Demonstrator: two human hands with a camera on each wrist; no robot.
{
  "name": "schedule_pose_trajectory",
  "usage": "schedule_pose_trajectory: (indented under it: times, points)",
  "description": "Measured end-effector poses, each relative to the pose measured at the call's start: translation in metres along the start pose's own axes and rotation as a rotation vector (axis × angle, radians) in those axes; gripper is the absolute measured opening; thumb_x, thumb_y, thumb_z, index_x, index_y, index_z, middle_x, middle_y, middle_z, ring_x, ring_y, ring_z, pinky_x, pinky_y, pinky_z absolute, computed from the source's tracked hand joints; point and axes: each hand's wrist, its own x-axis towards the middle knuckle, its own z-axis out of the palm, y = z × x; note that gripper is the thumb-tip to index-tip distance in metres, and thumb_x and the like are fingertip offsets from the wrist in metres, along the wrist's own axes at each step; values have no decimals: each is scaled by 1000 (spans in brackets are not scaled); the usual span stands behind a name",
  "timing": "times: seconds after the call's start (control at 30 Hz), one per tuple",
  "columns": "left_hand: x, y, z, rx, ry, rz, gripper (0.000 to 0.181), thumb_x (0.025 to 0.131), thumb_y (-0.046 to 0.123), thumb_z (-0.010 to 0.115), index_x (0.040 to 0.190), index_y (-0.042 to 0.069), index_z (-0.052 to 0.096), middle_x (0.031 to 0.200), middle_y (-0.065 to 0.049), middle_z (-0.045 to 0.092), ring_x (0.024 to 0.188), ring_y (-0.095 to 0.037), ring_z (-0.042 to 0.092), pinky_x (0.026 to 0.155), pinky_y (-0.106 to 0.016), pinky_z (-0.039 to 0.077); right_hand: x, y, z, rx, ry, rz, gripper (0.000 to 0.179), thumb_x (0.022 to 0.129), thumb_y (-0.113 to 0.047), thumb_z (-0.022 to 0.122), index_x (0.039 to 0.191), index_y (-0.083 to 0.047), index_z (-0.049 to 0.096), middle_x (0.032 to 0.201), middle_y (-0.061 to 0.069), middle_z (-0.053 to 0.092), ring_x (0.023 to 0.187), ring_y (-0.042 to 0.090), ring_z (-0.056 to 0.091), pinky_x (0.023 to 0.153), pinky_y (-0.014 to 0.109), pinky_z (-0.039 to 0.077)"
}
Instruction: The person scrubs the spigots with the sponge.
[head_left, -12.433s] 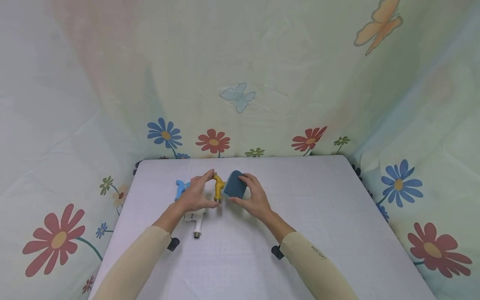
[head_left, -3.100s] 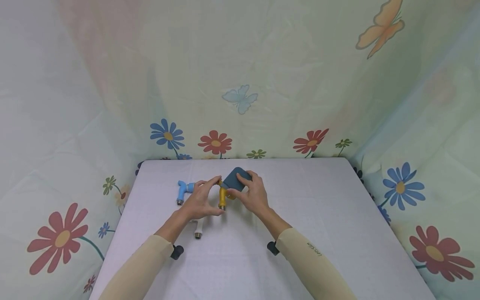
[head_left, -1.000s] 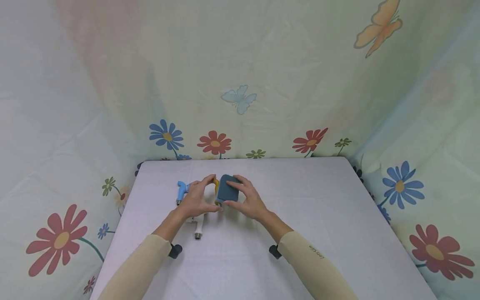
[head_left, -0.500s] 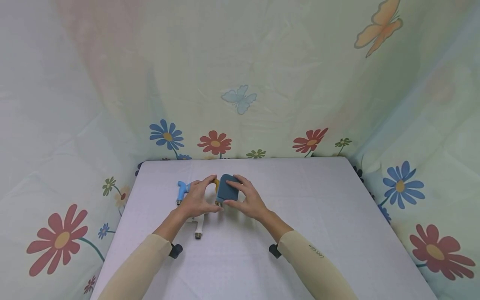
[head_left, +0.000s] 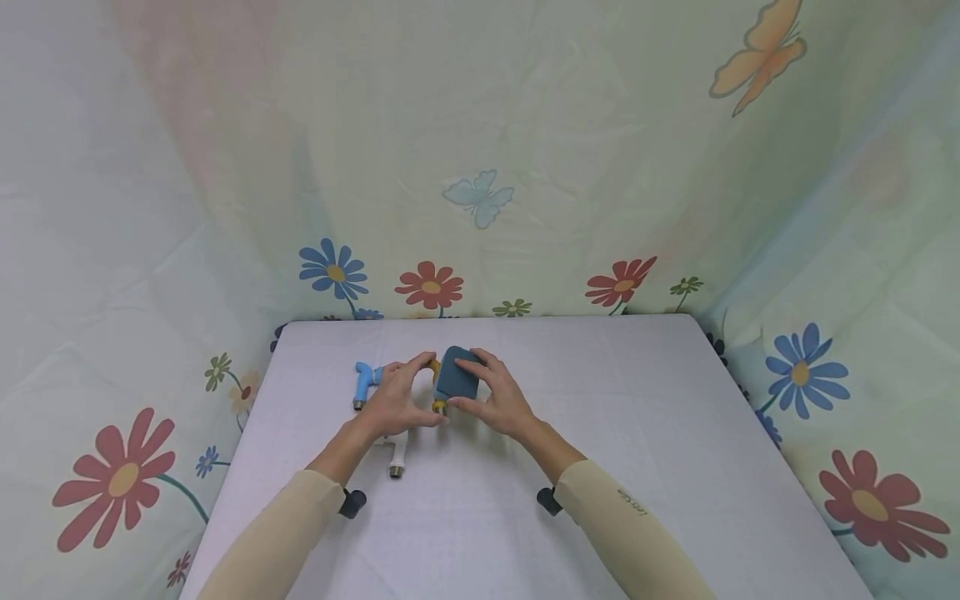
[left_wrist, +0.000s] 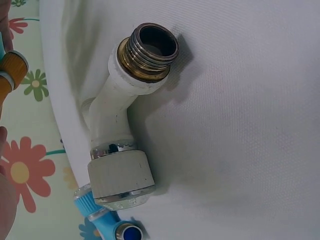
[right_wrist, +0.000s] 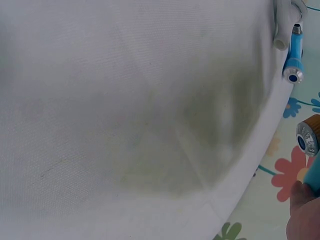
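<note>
My left hand (head_left: 393,404) holds a yellow tap above the table, thumb at its threaded end (head_left: 439,407) and fingers at the curved end. A dark teal pad with rounded corners (head_left: 457,375), perhaps a sponge, is gripped in my right hand (head_left: 498,402) and lies against the tap, covering most of it in the head view. The left wrist view catches part of the yellow tap (left_wrist: 14,67) at its left edge. In the right wrist view the tap's handle cap (right_wrist: 307,139) shows above the teal pad (right_wrist: 314,175) and some fingers.
A blue tap (head_left: 363,385) lies on the white-covered table (head_left: 637,433) left of my left hand. Closer to me lies a white tap (head_left: 397,456), partly hidden by that hand; its threaded mouth (left_wrist: 150,50) looms large in the left wrist view. Flower-printed curtains (head_left: 585,167) surround the table.
About three seconds ago the tap was turned differently, with the pad higher on it. Since half a second ago the pad has slid slightly up and right along the tap. Both hands keep their holds.
</note>
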Motion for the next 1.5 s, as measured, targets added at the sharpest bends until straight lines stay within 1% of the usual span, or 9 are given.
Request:
schedule_pose_trajectory:
  times: [0.1,0.33,0.5,0.7,0.97,1.23,1.5]
  points:
    - [0,0,0,3,-3,3,109,73,46,94,161,20,36,157,-3,53,145,-24,47,124,-57,24,0,-1,0,-12,7,7,71,86,-45,84,149,-26,57,165,11,39,151,37,39,116,58,45]
    - [0,1,1,20,-8,-2,110,72,51,93,161,20,35,157,-2,53,145,-23,47,124,-56,23,0,-2,1,-18,25,19,72,87,-41,85,150,-25,56,165,13,38,151,39,39,115,58,46]
    - [0,3,1,22,-4,6,110,72,50,94,160,20,36,155,-2,55,144,-23,48,124,-55,22,0,-3,0,-35,36,28,73,87,-43,84,150,-24,55,164,13,39,149,39,41,114,57,47]
    - [0,4,1,18,-5,22,109,72,50,94,160,19,37,155,-2,55,145,-22,48,124,-54,22,1,-4,-1,-51,37,67,74,86,-46,84,151,-25,54,164,13,39,148,38,42,114,56,47]
    - [0,5,0,27,-9,42,108,72,48,94,159,17,38,154,-3,56,145,-21,48,124,-53,21,3,-5,1,-44,54,90,71,87,-36,85,150,-23,54,163,13,39,147,40,42,113,57,49]
    - [-1,4,1,23,-12,33,108,72,49,93,159,19,38,153,-1,56,146,-21,48,125,-53,19,3,-2,0,-78,61,108,74,87,-50,82,150,-25,53,164,12,39,145,38,44,110,55,51]
    - [-1,3,1,25,7,52,107,71,48,94,158,19,40,151,-2,59,143,-23,51,124,-55,22,5,-4,2,-101,93,137,76,85,-51,83,150,-24,54,161,12,41,141,38,46,108,55,53]
